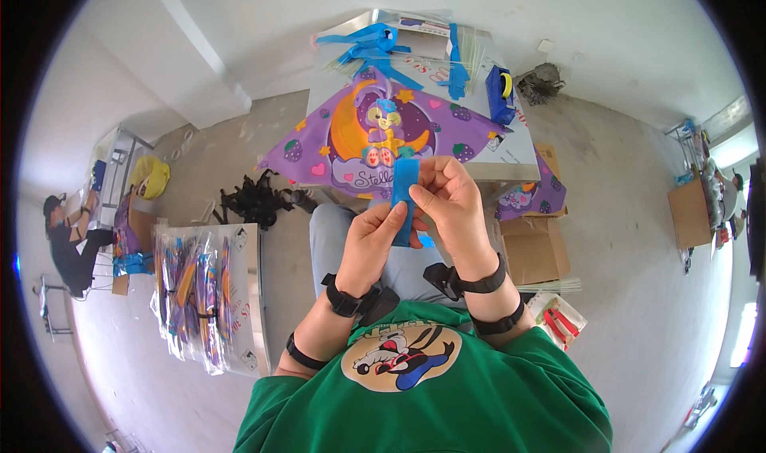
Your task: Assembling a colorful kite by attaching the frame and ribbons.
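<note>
A flat strip of blue ribbon [405, 183] is held upright over my lap, in front of the table edge. My left hand [372, 231] pinches its lower left side between thumb and fingers. On its right side my right hand [448, 198] grips it, thumb pressed against the front face. Beyond both hands a purple kite [307, 146] with a cartoon animal, a moon and berries lies spread over the table, its near part hanging past the edge. The fingertips behind the ribbon are partly hidden.
More blue ribbon [375, 42] lies at the table's back, near a blue tape dispenser [500, 94]. An open cardboard box [535, 254] stands at right below the table. Bagged kites [191, 285] rest on a side table at left. Another person [72, 238] sits far left.
</note>
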